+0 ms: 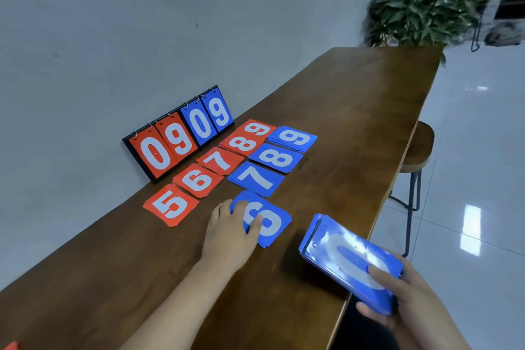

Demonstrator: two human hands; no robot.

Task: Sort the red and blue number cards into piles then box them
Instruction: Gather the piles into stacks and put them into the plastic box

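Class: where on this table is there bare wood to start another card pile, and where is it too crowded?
Bare wood lies nearer the person than the red 5 card, left of the left hand, and on the table beyond the blue 9 pile towards the plant. Crowded: scoreboard to blue 6 pile, cards almost edge to edge.

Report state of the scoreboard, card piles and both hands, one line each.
Flip scoreboard: standing, showing 09 09.
Red piles 5-9: flat, face up.
Blue piles 7-9: flat, face up.
Blue 6 pile: flat, pressed by fingers.
Blue card stack: held, 0 on top.
Left hand: presses blue 6 pile.
Right hand: grips blue card stack.
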